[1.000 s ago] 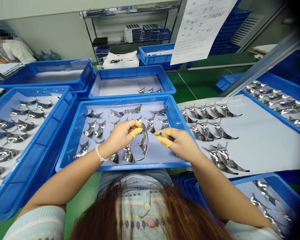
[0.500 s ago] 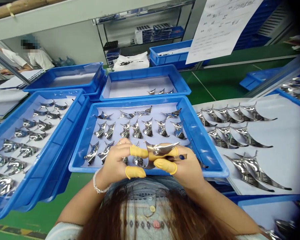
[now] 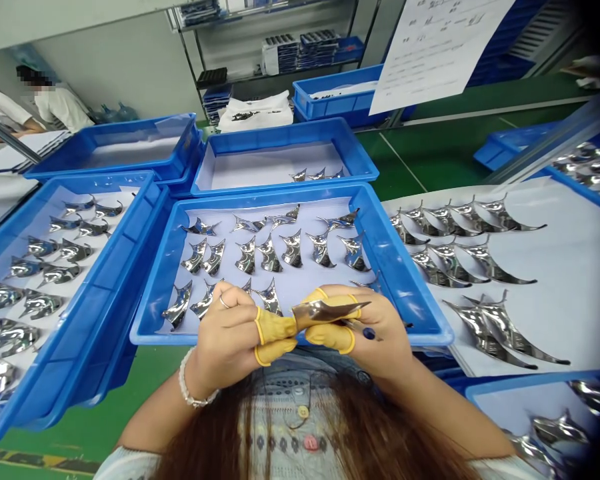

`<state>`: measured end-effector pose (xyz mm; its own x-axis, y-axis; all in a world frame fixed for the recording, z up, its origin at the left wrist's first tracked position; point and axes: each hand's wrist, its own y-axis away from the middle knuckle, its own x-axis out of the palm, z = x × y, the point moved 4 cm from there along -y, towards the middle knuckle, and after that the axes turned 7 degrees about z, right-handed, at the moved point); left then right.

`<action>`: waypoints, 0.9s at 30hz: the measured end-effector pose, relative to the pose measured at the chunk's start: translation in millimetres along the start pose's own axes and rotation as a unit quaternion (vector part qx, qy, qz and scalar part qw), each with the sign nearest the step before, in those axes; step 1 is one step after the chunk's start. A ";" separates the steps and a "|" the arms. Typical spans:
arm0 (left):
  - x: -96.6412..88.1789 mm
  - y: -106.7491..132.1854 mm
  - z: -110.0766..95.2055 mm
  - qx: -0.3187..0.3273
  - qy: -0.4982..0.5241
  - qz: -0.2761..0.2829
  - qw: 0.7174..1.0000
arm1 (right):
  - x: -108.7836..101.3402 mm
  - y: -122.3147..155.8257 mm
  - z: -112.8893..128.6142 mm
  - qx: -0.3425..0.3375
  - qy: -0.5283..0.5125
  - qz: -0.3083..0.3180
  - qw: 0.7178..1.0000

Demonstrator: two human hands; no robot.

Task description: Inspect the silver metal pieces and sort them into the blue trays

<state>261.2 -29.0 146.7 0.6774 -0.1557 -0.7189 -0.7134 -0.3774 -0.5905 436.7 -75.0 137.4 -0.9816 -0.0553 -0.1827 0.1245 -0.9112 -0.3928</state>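
Between my hands, above the near edge of the middle blue tray (image 3: pixel 153 280), is a curved, pointed shiny metal part (image 3: pixel 330 311). Yellow finger cots cover several of my fingertips. My left hand (image 3: pixel 235 327) pinches the part's left end between thumb and fingers. My right hand (image 3: pixel 375 327) grips its underside and far side, the thin tip pointing right. A slim dark stick with a blue end (image 3: pixel 369 333) also lies in my right hand; most of it is hidden. Behind my hands, similar metal parts (image 3: pixel 293 248) lie in rows on the tray's white lining.
At left, a stacked blue tray (image 3: pixel 115 267) holds more metal parts. Longer curved parts (image 3: pixel 485 267) lie in rows on white paper at right. Another blue tray (image 3: pixel 280 187) stands behind the middle one. A written sheet (image 3: pixel 435 53) hangs ahead. Co-workers (image 3: pixel 60 103) are at far left.
My left thumb and fingers have closed on the left end of the metal part, which has tilted to look flatter. The whole view has shifted slightly.
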 end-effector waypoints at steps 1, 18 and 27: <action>-1.0 0.4 -0.9 0.004 -0.005 -0.003 1.000 | 0.6 0.3 -0.5 -0.002 -0.003 0.004 1.000; 46.0 -0.1 30.3 -0.368 0.619 -0.004 0.694 | 0.6 11.1 -22.4 0.114 -0.190 -0.069 0.973; 44.6 -4.4 28.9 -0.365 0.628 0.006 0.687 | 6.2 6.9 -21.1 0.146 -0.209 -0.046 0.966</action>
<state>289.4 -7.9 106.7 0.6197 -0.6550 0.4324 -0.7508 -0.6553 0.0833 434.5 -73.0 114.6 -0.9669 -0.0729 0.2446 0.0477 -0.9931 -0.1075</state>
